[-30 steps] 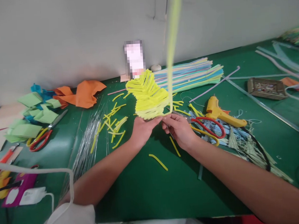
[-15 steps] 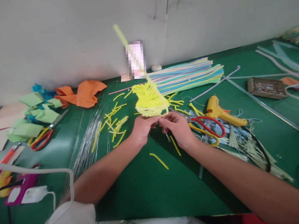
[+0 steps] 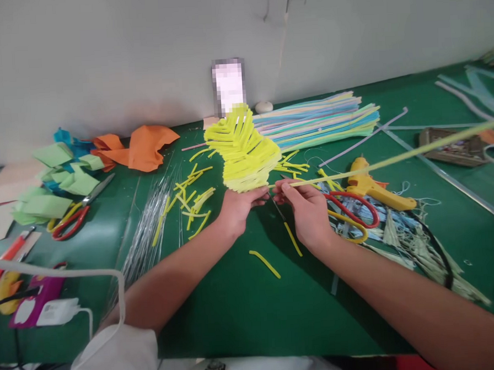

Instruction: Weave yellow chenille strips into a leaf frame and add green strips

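A leaf-shaped piece made of yellow pipe cleaners [image 3: 249, 152] stands up from my left hand [image 3: 240, 207], whose fingers are closed on its lower end. Thin wires stick out below that end. My right hand [image 3: 308, 209] pinches a long pale yellow pipe cleaner [image 3: 386, 160], which runs from the base of the leaf out past the right edge of the view. Both hands are close together above the green table. Cut bits of yellow pipe cleaner [image 3: 265, 264] lie below and beside them.
Behind are a bundle of pastel pipe cleaners [image 3: 318, 123] and a phone [image 3: 229, 86]. To the right lie red-and-yellow-handled scissors [image 3: 356, 207], a yellow glue gun [image 3: 375, 186] and tassels. Leftward are silver wires [image 3: 145, 229], more scissors [image 3: 73, 221], and orange paper [image 3: 152, 148].
The loose pipe cleaner has swung from pointing up and away to stretching right, in my right hand. The leaf has turned more upright, and my right hand has moved slightly right.
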A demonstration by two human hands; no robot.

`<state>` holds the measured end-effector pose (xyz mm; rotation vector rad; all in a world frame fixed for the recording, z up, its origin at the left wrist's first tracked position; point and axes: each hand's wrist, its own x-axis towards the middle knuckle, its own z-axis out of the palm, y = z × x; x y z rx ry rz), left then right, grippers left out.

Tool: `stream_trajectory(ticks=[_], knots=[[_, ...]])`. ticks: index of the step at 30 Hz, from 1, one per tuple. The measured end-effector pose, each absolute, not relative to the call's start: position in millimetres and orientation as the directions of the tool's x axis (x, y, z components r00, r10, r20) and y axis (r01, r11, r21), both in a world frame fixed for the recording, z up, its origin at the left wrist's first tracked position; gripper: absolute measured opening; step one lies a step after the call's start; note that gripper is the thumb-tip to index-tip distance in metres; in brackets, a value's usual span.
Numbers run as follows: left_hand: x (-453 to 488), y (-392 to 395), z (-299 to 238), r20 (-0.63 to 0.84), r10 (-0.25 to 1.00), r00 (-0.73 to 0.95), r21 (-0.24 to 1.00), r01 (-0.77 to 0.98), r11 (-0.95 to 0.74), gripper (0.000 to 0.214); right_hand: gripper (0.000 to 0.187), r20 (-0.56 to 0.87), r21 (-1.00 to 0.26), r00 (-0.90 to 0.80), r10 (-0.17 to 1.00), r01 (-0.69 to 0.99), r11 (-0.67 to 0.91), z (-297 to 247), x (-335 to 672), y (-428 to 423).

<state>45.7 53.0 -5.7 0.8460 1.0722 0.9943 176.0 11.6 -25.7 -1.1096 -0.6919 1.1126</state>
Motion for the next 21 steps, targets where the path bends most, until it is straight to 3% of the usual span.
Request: stream_trajectory(ticks=[4,9,17,21], knots=[[45.4,53.4,-4.7,-0.297,0.942,0.157,0.894,-0.301,0.332,0.042,0.017,-0.064,-0.963,0.315,0.947,-0.269,0.024,-22.2,176.6,9.8],[46.4,52.9,-6.5,-0.303,0.941,0.148,0.903,-0.271,0.333,0.032,0.019,-0.019,-0.992,0.289,0.957,-0.127,0.018,-19.8,179.9,8.1],[48.7,48.1,-5.9,-0.181,0.954,0.238,0.938,-0.249,0.24,0.029,0.017,-0.124,-0.954,0.237,0.964,-0.295,-0.05,-19.4,178.7,10.9],[47.9,48.2,-5.4,-0.16,0.945,0.285,0.939,-0.251,0.234,0.023,0.021,-0.13,-0.957,0.145,0.981,-0.277,-0.086,-17.8,180.0,10.8]])
